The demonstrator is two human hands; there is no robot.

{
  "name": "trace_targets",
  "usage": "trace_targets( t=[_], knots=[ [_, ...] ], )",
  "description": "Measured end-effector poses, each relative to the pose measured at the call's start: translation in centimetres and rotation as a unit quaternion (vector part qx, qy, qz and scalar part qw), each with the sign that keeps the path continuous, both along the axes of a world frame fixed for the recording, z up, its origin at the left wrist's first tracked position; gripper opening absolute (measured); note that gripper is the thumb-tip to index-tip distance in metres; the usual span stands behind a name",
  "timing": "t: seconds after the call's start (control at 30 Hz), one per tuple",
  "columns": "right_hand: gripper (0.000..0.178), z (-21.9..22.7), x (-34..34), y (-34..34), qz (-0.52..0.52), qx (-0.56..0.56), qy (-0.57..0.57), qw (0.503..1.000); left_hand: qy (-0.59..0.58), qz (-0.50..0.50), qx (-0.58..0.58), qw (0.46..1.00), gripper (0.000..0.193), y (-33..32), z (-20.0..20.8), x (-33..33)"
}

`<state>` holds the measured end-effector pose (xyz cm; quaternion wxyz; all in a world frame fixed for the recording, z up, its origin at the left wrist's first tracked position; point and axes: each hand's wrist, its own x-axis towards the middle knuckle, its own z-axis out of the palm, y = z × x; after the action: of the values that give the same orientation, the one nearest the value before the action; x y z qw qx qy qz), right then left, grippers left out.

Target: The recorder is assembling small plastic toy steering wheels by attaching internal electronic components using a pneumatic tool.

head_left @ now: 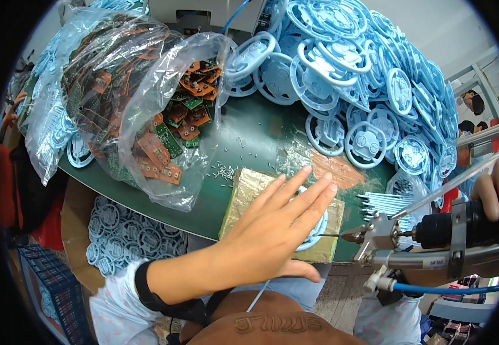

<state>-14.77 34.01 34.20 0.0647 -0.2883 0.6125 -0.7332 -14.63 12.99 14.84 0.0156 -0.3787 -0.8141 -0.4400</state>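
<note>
My left hand (278, 221) lies flat with fingers outstretched over a light blue plastic toy steering wheel (323, 225), covering most of it. Beneath the wheel is a block wrapped in shiny yellowish tape (239, 195). At the right edge my right hand (495, 192) has its fingers wrapped round a black power screwdriver (442, 229), partly cut off by the view. A metal feeder head is fixed to the screwdriver's front. Its thin bit points left and reaches the wheel's right rim; whether it touches a screw cannot be made out.
A clear plastic bag of orange and green circuit boards (162, 144) stands left. Blue wheels are heaped (370, 75) at the back right. Small screws (223, 171) lie left of the block, pale blue rods (384, 204) right. A carton (79, 241) below holds more wheels. A blue hose (445, 289) trails right.
</note>
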Motion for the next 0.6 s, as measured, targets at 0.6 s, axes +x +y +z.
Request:
trace_targets(
  t=[0.6],
  knots=[
    [0.055,-2.4,2.2,-0.9,-0.089,0.099,0.054,0.99,-0.071,-0.051,-0.021,0.996,0.09,-2.1,-3.7,-0.7]
  ],
)
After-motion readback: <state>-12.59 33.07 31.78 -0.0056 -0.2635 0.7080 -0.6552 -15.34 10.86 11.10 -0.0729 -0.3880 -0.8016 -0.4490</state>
